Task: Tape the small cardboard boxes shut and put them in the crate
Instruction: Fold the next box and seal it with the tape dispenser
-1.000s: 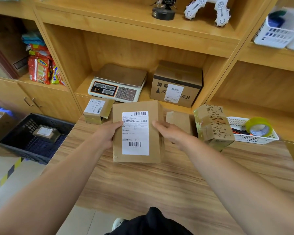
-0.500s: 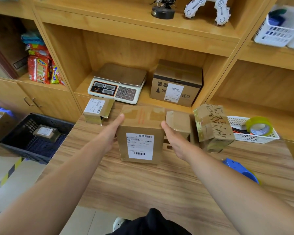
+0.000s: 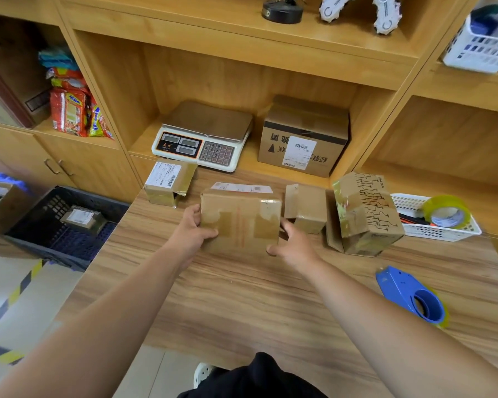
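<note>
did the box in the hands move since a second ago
Yes. The held box has been turned over: its taped face now shows, and a white label lies on the side toward the scale.

1. Left grip point(image 3: 191, 234) and right grip point(image 3: 295, 247) clasp opposite sides of a cardboard box point(image 3: 240, 222) on the tabletop point(image 3: 242, 297).
2. Taped face toward the camera, label on top.
3. Blue tape dispenser point(image 3: 411, 297) lies to the right, apart from both grips.
4. Black crate point(image 3: 35, 242) sits left of the tabletop, with one small box point(image 3: 81, 218) inside.
</note>
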The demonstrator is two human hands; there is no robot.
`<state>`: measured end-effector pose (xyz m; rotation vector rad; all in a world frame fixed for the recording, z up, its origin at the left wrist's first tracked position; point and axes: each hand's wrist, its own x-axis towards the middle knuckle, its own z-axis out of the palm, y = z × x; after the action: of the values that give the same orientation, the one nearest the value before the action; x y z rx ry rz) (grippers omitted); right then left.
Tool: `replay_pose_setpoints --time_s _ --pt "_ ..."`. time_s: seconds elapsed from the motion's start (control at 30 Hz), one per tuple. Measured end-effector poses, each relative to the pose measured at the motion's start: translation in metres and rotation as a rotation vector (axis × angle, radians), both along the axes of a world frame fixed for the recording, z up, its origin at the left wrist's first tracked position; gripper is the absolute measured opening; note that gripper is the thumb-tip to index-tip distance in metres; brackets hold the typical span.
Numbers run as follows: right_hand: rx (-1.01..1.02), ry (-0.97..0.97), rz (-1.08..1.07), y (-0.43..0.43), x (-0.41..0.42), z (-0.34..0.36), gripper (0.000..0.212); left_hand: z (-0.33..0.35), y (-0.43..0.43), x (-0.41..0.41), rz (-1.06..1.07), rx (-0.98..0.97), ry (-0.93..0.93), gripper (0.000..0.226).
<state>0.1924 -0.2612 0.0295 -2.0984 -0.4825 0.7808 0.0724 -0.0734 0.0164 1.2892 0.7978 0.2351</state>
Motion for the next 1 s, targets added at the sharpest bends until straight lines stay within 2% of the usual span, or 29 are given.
replay_pose_setpoints --time_s 0.1,0.2,0.3,0.37,0.47,0.57,0.7,0.8,0.93,1.0 --pt "-0.108 -0.137 0.000 -0.004 -0.007 -0.015 0.067 -0.008 -0.005 -0.004 -0.003 -0.028 -0.004 0.041" --pt "-0.103 -0.149 -0.006 -0.012 -0.009 -0.026 0.050 -0.007 -0.013 -0.003 0.050 -0.014 0.015 0.018" --pt "-0.041 -0.072 -0.012 -0.016 -0.010 -0.024 0.031 -0.009 -0.013 -0.002 0.114 -0.042 0.065 0.030" --pt "-0.007 -0.016 -0.018 -0.017 -0.011 -0.024 0.034 -0.012 -0.010 -0.002 0.133 -0.100 0.068 0.031" --pt "0.066 0.039 -0.108 -0.017 -0.014 -0.031 0.034 -0.021 -0.011 -0.004 0.116 -0.066 0.174 0.027" --pt "0.008 0.069 -0.162 -0.018 -0.018 -0.037 0.034 -0.030 -0.015 -0.008 0.080 -0.044 0.217 0.025" --pt "-0.060 0.094 -0.131 -0.020 -0.020 -0.044 0.014 -0.040 -0.016 -0.012 0.021 -0.069 0.245 0.038" --pt "-0.101 0.098 -0.082 -0.020 -0.018 -0.048 0.024 -0.046 -0.018 -0.013 -0.048 -0.063 0.280 0.036" --pt "-0.150 0.087 -0.064 -0.020 -0.015 -0.050 0.029 -0.052 -0.019 -0.012 -0.044 -0.020 0.272 0.012" --pt "-0.183 0.080 -0.041 -0.017 -0.011 -0.047 0.028 -0.055 -0.016 -0.011 -0.039 -0.009 0.294 0.017"
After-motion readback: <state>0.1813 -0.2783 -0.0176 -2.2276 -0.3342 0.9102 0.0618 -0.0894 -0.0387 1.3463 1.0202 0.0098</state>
